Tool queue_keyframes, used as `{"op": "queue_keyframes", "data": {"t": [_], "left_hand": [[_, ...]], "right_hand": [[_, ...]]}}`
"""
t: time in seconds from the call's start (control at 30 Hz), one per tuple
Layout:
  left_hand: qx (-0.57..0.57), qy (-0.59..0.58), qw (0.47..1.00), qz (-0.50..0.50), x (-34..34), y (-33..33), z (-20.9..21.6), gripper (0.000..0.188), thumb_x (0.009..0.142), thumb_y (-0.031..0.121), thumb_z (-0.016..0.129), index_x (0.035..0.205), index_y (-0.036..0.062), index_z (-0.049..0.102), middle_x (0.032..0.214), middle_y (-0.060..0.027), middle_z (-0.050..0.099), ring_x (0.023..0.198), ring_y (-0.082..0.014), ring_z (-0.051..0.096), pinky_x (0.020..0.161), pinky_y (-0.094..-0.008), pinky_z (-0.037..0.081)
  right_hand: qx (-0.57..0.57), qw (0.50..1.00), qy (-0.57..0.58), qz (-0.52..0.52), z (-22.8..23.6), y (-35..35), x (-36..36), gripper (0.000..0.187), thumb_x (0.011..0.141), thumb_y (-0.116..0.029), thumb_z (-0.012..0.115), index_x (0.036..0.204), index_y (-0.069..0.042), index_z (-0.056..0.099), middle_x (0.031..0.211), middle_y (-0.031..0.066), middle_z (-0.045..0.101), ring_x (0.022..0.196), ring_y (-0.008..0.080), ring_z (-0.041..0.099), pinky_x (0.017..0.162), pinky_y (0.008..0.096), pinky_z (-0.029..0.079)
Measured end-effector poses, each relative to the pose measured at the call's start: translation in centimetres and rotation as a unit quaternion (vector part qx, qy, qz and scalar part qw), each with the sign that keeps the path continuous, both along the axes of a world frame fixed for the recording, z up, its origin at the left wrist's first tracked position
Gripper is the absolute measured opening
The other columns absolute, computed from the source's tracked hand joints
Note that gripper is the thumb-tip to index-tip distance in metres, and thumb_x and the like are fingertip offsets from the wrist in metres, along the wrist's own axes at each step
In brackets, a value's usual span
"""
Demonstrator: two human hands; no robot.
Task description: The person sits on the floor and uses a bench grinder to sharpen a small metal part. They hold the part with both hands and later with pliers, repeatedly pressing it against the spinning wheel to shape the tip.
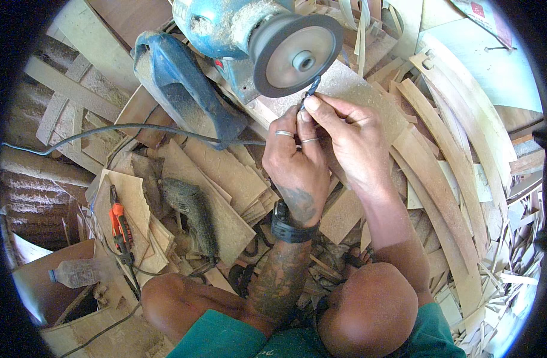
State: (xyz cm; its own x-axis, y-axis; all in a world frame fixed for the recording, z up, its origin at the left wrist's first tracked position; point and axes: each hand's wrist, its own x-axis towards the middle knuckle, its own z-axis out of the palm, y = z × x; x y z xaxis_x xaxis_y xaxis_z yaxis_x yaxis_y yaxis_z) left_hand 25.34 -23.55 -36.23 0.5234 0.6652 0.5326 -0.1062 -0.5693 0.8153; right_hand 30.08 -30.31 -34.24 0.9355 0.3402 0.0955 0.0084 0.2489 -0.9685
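Drill bit (314,85), pinched by fingertips of your left hand (294,149) and right hand (358,137), points far and slightly right beside the grinding wheel's (282,59) near rim; your right fingers sit nearer its exposed end.

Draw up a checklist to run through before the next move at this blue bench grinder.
1. Grip on the slim dark-blue metal bit: ok; bare left hand and bare right hand both pinch it.
2. Bit clear of the round grey grinding wheel: cannot tell; the tip is by the lower rim, contact unclear.
3. Wheel stopped: cannot tell.
4. Wheel shielded: not ok, I'd judge; its front face shows bare.
5. Hands free of jewellery: not ok; silver rings on the left.
6. Surroundings tidy: not ok; curved pale wooden boards crowd the right side.
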Motion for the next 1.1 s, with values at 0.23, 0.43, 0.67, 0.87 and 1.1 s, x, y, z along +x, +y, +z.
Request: {"op": "queue_keyframes", "data": {"t": [0.23, 0.43, 0.67, 0.87, 1.1], "left_hand": [[-0.003, -0.008, 1.0, 0.004, 0.05, -0.13, 0.02, 0.02, 0.1, 0.015, 0.061, 0.108, -0.0015, 0.068, 0.09, -0.019, 0.066, 0.08, -0.0324, 0.067, 0.072, -0.0397, 0.052], [0.006, -0.007, 1.0, 0.008, 0.09, -0.08, -0.03, 0.02, 0.101, 0.016, 0.061, 0.108, -0.0016, 0.068, 0.09, -0.0189, 0.066, 0.079, -0.0323, 0.067, 0.072, -0.0396, 0.053], [-0.003, -0.008, 1.0, 0.005, 0.13, -0.13, -0.1, 0.021, 0.101, 0.016, 0.06, 0.108, -0.0018, 0.068, 0.089, -0.0191, 0.065, 0.079, -0.0332, 0.066, 0.072, -0.0404, 0.052], [0.011, -0.015, 1.0, 0.005, 0.13, -0.02, -0.12, 0.021, 0.101, 0.017, 0.06, 0.108, -0.0013, 0.068, 0.089, -0.0192, 0.065, 0.079, -0.0334, 0.066, 0.071, -0.0407, 0.052], [-0.01, 0.001, 1.0, -0.007, 0.09, 0.01, -0.15, 0.022, 0.102, 0.018, 0.058, 0.109, -0.0007, 0.068, 0.089, -0.0194, 0.065, 0.079, -0.0338, 0.066, 0.072, -0.0409, 0.052]], "right_hand": [[-0.012, 1.0, -0.021, -0.015, 0.17, 0.08, -0.04, 0.028, 0.096, -0.018, 0.069, 0.108, 0.007, 0.073, 0.087, 0.0069, 0.075, 0.08, 0.007, 0.064, 0.071, 0.0255, 0.054], [-0.009, 1.0, -0.017, 0.0, 0.12, 0.0, 0.07, 0.027, 0.096, -0.018, 0.068, 0.107, 0.006, 0.073, 0.085, 0.006, 0.074, 0.079, 0.0064, 0.063, 0.071, 0.0251, 0.054], [-0.002, 0.999, -0.038, -0.014, 0.0, 0.21, 0.0, 0.028, 0.096, -0.019, 0.068, 0.107, 0.006, 0.073, 0.086, 0.0069, 0.075, 0.079, 0.0068, 0.064, 0.07, 0.0256, 0.054], [-0.012, 1.0, -0.004, 0.0, 0.22, 0.08, -0.04, 0.024, 0.096, -0.015, 0.069, 0.11, 0.004, 0.073, 0.091, 0.0041, 0.072, 0.08, 0.0073, 0.063, 0.072, 0.0223, 0.052], [-0.024, 1.0, 0.0, -0.012, 0.69, 0.04, -0.23, 0.025, 0.095, -0.016, 0.071, 0.11, 0.004, 0.074, 0.09, 0.004, 0.072, 0.078, 0.0075, 0.063, 0.07, 0.0228, 0.052]]}}
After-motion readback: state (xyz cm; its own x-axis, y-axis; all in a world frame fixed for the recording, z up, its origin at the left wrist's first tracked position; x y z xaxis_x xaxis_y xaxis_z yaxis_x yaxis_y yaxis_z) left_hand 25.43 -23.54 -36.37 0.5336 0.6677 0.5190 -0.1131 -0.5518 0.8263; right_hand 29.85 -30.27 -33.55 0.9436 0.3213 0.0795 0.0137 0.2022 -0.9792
